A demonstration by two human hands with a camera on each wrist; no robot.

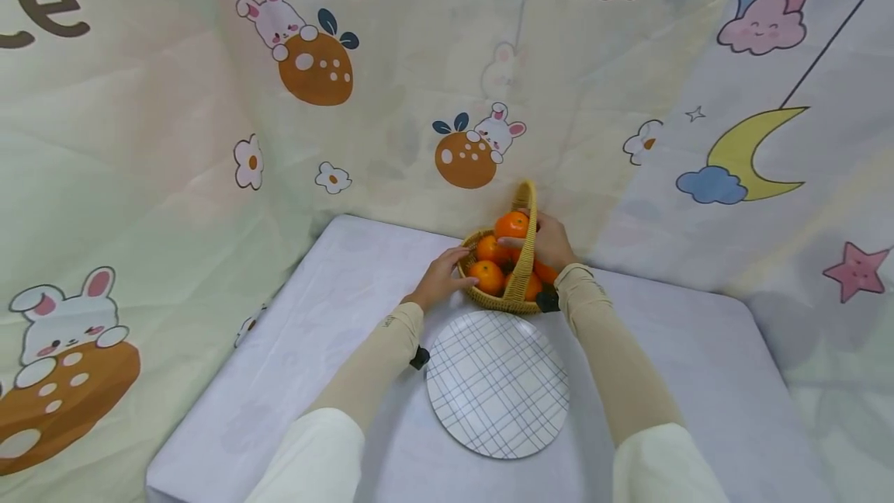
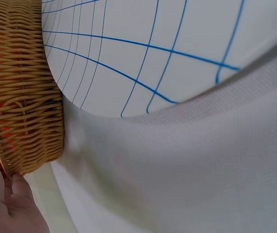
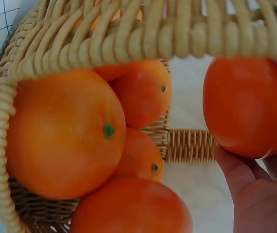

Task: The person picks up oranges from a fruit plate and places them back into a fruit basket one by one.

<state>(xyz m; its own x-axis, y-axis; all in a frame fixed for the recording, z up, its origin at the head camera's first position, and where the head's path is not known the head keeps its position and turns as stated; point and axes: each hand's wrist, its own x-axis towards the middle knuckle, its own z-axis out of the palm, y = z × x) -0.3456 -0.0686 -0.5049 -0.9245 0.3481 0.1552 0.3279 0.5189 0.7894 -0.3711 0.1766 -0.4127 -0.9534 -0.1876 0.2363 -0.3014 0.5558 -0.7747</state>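
A woven basket point(image 1: 493, 303) with an arched handle point(image 1: 522, 274) holds several oranges point(image 1: 486, 277). My left hand point(image 1: 441, 276) holds the basket's left rim, its thumb over the edge beside the fruit. In the left wrist view that hand point(image 2: 17, 211) shows against the wicker wall point(image 2: 29, 121), partly cut off. My right hand point(image 1: 553, 243) reaches to the basket's far right side, partly behind the handle. It grips one orange point(image 1: 512, 225) above the others. The right wrist view shows this held orange point(image 3: 249, 109) in the fingers, apart from the oranges in the basket point(image 3: 65, 136).
A round white plate point(image 1: 497, 384) with blue grid lines lies in front of the basket, between my forearms. A pale cloth covers the table point(image 1: 335, 317). Printed fabric point(image 1: 391, 138) hangs closely behind the basket and along the sides.
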